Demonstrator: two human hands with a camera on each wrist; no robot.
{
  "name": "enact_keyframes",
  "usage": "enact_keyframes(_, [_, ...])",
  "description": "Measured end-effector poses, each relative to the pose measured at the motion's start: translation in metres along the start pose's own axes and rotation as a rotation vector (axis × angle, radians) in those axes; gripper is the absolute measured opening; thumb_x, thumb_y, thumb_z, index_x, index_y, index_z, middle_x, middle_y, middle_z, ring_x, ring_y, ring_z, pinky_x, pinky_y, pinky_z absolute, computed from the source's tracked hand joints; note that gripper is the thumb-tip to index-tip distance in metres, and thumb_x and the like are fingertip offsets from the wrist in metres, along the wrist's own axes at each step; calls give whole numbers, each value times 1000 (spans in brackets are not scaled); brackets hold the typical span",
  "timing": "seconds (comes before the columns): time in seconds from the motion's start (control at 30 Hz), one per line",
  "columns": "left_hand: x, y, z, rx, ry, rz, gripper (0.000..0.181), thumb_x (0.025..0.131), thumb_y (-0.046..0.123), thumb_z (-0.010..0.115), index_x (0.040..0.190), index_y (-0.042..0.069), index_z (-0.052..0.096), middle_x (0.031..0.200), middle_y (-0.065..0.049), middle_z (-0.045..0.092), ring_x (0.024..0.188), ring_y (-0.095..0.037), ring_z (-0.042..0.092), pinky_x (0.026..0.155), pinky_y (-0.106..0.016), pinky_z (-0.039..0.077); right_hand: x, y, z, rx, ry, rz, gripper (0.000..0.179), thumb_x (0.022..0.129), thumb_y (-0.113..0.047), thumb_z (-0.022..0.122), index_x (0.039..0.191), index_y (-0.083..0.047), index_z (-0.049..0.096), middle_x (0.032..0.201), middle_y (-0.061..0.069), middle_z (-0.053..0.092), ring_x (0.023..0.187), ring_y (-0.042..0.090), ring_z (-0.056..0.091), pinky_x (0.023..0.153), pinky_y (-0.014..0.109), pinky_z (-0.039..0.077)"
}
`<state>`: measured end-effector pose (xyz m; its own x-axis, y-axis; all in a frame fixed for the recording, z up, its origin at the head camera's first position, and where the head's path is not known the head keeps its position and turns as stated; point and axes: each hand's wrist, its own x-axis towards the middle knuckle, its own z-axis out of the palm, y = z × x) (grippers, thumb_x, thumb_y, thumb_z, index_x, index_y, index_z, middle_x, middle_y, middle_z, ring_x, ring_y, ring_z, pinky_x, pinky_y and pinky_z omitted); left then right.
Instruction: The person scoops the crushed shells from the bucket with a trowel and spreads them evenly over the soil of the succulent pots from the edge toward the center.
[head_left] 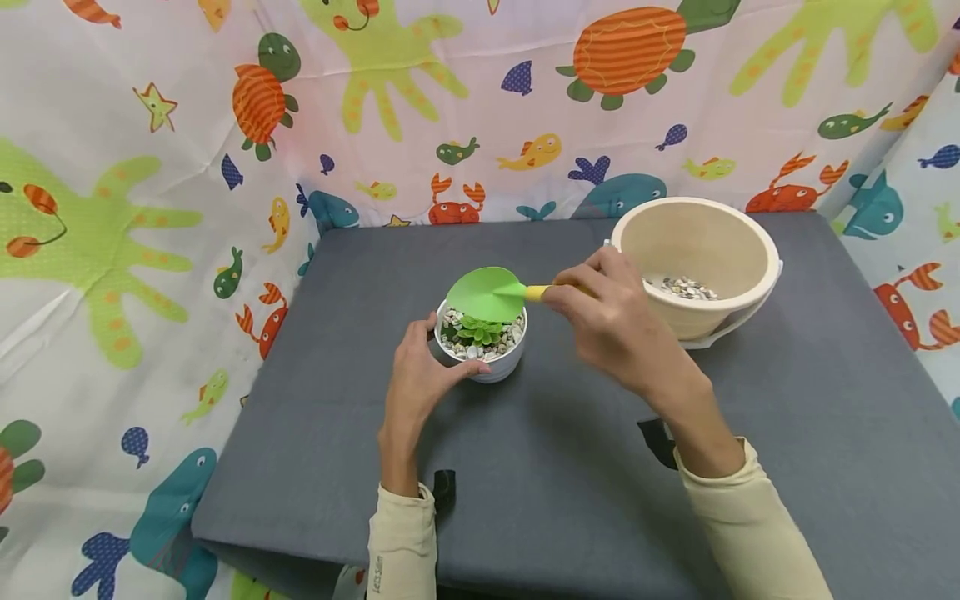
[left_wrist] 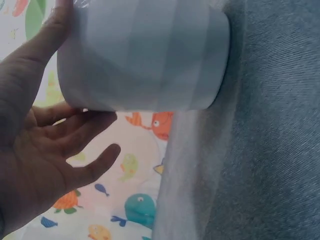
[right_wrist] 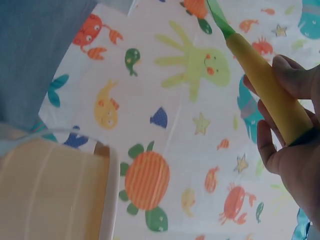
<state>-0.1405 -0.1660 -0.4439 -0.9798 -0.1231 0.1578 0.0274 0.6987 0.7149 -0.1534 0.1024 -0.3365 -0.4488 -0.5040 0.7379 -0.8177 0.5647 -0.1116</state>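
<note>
A small white pot [head_left: 501,367] stands on the grey table, filled with pebbles around a green succulent [head_left: 480,332]. My left hand [head_left: 420,379] grips the pot by its rim, thumb at the near side and fingers round the left. In the left wrist view the pot's smooth wall [left_wrist: 150,55] shows, with some fingers [left_wrist: 85,132] behind and below it. My right hand [head_left: 618,321] holds a toy trowel by its yellow handle [right_wrist: 270,90]. The trowel's green blade [head_left: 486,293] hangs tilted over the pot's far side and overlaps the plant's top in the head view.
To the right stands a large cream bucket [head_left: 697,312] with a white handle and some pebbles [head_left: 686,288] at its bottom. The grey tablecloth [head_left: 540,517] ends against a printed sea-animal curtain [head_left: 480,100] at the back and left.
</note>
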Motion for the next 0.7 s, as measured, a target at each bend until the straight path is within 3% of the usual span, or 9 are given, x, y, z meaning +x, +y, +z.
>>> enact_keyframes(0.13, [-4,7,9,63,82,-14,108,61,54,99,141,0,50,132,-15,59,120,-34,65,100,-49,56,-7,10,-14,26,103,96,15,84,9,80,98,4,80,94,20,77,90,37,55,80,42,42])
enact_keyframes(0.23, [-5,12,19,104,135,-18,107,60,62,96,134,0,50,123,-15,57,106,-37,66,89,-51,57,-15,25,-34,14,208,213,14,85,10,79,98,6,79,93,22,77,89,38,55,83,34,38])
enact_keyframes(0.3, [-5,15,25,96,151,-10,110,60,69,93,134,0,47,122,-16,55,107,-38,63,93,-54,54,-22,38,-52,-39,257,299,12,88,7,77,99,8,79,92,25,77,86,39,52,85,28,31])
enact_keyframes(0.37, [-6,16,29,57,157,15,117,65,80,82,141,1,41,132,-18,51,120,-40,57,106,-58,46,-29,52,-69,-116,269,383,12,90,5,75,101,10,78,93,29,76,85,40,51,88,24,23])
enact_keyframes(0.43, [-5,18,32,8,174,53,123,70,91,65,151,4,32,146,-20,42,138,-40,45,118,-62,33,-37,66,-84,-189,234,442,15,92,3,73,104,12,76,95,32,75,84,41,50,89,24,19])
enact_keyframes(0.53, [-2,28,34,-61,227,136,124,76,96,43,161,10,20,162,-21,27,154,-38,25,126,-64,16,-48,87,-96,-267,134,515,14,93,4,71,104,12,76,94,34,73,88,43,52,89,34,27])
enact_keyframes(0.6, [3,44,37,-89,262,198,116,82,92,44,162,12,21,164,-19,27,157,-36,21,128,-62,14,-53,101,-98,-303,25,569,14,92,5,70,104,11,75,95,35,72,92,45,49,88,46,31])
enact_keyframes(0.7, [14,81,50,-85,272,294,92,94,71,61,157,10,34,157,-17,40,151,-35,34,127,-58,26,-58,121,-93,-350,-164,631,15,90,8,67,102,9,76,95,35,72,95,46,45,83,61,32])
